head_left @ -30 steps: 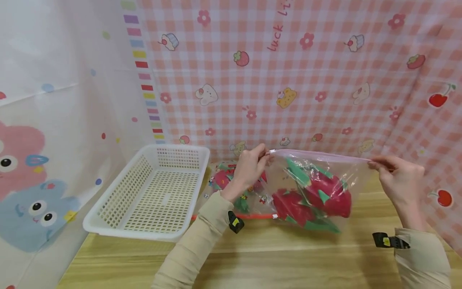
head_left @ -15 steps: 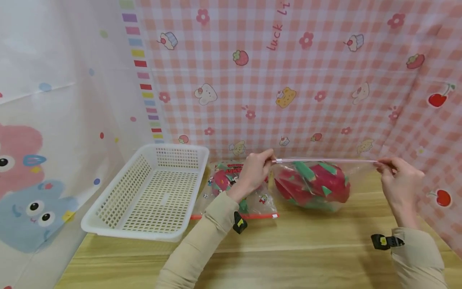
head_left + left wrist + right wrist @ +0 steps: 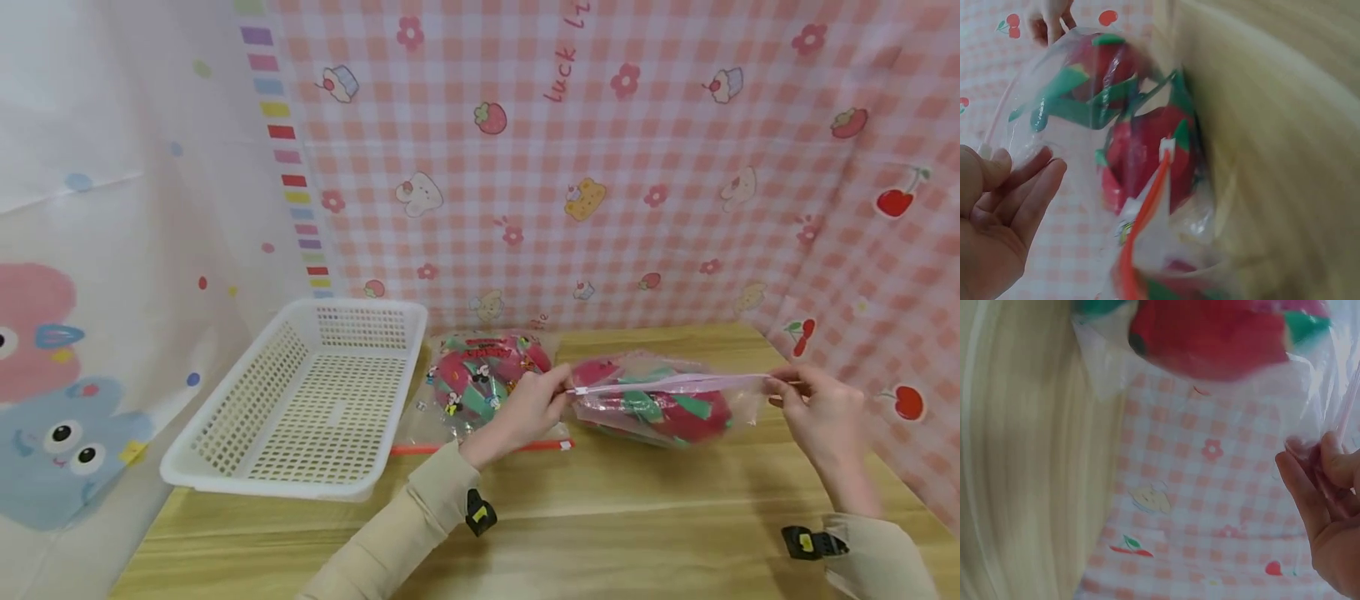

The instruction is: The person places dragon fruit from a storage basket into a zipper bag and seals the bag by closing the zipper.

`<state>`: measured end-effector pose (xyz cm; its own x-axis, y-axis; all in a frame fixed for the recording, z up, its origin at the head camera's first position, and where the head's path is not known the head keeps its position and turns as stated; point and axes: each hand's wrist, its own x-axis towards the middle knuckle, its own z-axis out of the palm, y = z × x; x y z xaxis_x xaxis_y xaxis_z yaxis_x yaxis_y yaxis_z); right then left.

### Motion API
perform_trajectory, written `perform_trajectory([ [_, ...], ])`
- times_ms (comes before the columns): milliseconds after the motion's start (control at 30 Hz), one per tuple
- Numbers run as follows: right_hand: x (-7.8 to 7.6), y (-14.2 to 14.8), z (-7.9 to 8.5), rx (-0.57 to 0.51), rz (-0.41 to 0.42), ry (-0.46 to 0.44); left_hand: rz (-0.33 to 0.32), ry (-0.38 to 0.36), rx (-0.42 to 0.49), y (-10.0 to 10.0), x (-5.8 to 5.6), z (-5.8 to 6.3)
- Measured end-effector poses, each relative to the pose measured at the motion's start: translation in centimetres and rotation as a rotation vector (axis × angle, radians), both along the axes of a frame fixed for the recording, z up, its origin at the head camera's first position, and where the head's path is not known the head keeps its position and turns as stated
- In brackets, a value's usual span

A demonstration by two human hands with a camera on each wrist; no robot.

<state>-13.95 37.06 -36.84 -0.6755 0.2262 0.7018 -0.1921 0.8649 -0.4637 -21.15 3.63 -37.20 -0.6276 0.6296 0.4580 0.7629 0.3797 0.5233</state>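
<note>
A clear slider zip bag [image 3: 738, 408] with a pale pink top strip holds red dragon fruits [image 3: 693, 417] with green scales. At the strip's left end, by the white slider, my left hand [image 3: 528, 408] pinches the bag between thumb and fingers. My right hand [image 3: 825, 421] pinches the opposite top corner, so the strip is stretched between both hands. In the right wrist view, thumb and fingers close on the bag's gathered corner [image 3: 1310, 453]. The fruits hang low in the bag, close over the table.
Left of the held bag lies a second zip bag [image 3: 420, 425] with a red strip, cartoon prints and more dragon fruits inside. A white perforated basket [image 3: 375, 492] stands at the left of the wooden table [image 3: 637, 533]. A pink checked cloth [image 3: 600, 275] hangs behind.
Both hands have come down and nearer with the zip bag. Its strip now lies in front of the dragon fruits instead of above them. The second bag and basket stay put.
</note>
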Motion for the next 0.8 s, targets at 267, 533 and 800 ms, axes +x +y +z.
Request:
perform_trajectory([
  [267,-1.8,-1.3,-1.0,-0.072,-0.075,-0.152,0.099,-0.158,-0.12,0.9,-0.3,-1.4],
  [533,-3.5,-2.1,-1.2,-0.22,-0.069,-0.163,0.268,-0.199,-0.119,2.4,-1.2,-1.4],
  [800,-1.1,-0.6,-0.7,-0.002,0.118,-0.091,0.188,0.044,-0.154,-0.4,-0.2,-0.6],
])
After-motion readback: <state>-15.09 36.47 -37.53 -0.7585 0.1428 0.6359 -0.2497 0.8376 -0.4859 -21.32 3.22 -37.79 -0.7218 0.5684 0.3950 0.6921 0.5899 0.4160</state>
